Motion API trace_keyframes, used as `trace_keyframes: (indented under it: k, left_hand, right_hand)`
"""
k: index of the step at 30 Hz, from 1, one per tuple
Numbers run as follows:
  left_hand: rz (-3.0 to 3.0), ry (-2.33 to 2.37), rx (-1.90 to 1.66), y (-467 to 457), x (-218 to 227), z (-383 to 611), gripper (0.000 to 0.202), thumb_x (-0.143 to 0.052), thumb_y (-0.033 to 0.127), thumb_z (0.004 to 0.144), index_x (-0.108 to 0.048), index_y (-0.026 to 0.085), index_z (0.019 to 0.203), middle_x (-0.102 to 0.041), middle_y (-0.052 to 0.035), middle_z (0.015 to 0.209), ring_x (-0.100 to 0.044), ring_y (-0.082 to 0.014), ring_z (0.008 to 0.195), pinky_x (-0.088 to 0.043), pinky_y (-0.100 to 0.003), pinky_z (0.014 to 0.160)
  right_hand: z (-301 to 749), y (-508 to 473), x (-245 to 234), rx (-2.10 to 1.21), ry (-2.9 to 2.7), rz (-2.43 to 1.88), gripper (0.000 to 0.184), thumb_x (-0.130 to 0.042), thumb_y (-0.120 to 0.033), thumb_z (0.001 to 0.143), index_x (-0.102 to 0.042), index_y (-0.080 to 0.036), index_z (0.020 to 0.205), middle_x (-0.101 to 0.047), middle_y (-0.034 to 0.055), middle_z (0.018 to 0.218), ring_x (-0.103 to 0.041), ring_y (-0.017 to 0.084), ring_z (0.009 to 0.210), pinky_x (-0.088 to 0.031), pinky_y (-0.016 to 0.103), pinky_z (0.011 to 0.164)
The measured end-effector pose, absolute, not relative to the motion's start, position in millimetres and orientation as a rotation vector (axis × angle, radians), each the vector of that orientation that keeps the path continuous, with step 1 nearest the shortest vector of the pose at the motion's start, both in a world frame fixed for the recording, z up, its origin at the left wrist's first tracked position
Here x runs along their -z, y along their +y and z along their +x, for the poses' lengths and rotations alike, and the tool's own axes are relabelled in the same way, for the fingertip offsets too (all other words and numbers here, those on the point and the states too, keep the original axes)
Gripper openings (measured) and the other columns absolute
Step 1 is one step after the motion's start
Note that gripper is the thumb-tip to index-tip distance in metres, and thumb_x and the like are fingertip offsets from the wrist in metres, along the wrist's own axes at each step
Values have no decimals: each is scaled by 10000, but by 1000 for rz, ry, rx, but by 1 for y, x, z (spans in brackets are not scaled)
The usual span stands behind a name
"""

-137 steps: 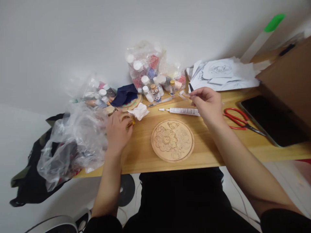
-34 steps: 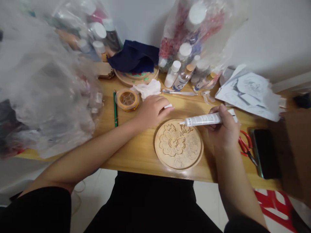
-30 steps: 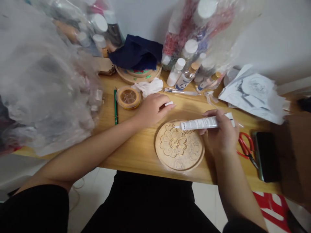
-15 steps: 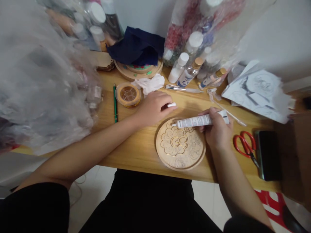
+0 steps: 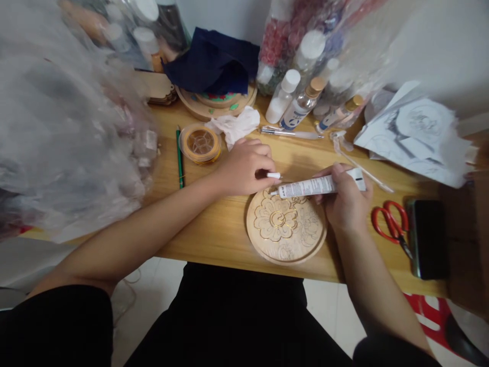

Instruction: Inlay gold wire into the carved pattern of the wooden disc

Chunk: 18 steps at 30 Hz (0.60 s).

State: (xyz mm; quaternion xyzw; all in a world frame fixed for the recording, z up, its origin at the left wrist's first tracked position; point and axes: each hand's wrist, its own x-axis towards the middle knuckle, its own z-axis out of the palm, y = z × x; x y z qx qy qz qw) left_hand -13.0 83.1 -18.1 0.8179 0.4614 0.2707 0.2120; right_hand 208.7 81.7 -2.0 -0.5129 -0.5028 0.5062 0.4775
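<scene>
A round wooden disc (image 5: 286, 228) carved with flowers lies on the wooden table (image 5: 214, 224) in front of me. My right hand (image 5: 346, 201) is closed round a white glue tube (image 5: 305, 188), held level with its nozzle pointing left over the disc's top edge. My left hand (image 5: 246, 165) rests on the table just left of the nozzle and pinches a small white cap (image 5: 273, 175) between thumb and fingers, a short gap from the tube's tip.
A spool of gold wire (image 5: 199, 143), a green pencil (image 5: 178, 158) and a crumpled tissue (image 5: 237, 125) lie behind my left hand. Small bottles (image 5: 284, 96) and plastic bags (image 5: 69, 117) crowd the back and left. Red scissors (image 5: 390, 221), a phone (image 5: 430, 237) and printed sheets (image 5: 416, 133) are on the right.
Earlier the tube lay on the table; now my right hand holds it over the disc. In the last second the tube's tip and the cap in my left hand have come closer together.
</scene>
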Motion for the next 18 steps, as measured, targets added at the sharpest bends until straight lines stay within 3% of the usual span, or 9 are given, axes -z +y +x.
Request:
trace_keyframes:
  k: [7,18]
  left_hand:
    - [2242,1263,-729,85,20,-14,141,-737,387,808,-757,255,761,-654,9,773,-577,-175,816,-381,-376,815]
    - [2246,1263,-725,87,20,-14,124,-750,378,795,-759,259,763,-653,4,773,-578,-194,833,-390,-394,825]
  right_hand:
    - [209,80,1,-1222,-1197,-1198,253,-728,-411,807,-603,-239,671,-557,-39,557,-416,97,380,-342,266,340]
    - [207,78,-4,-1203,-1158,-1180,232,-743,-327,779,-611,-199,637,-613,-3,554,-450,92,383,-324,248,338]
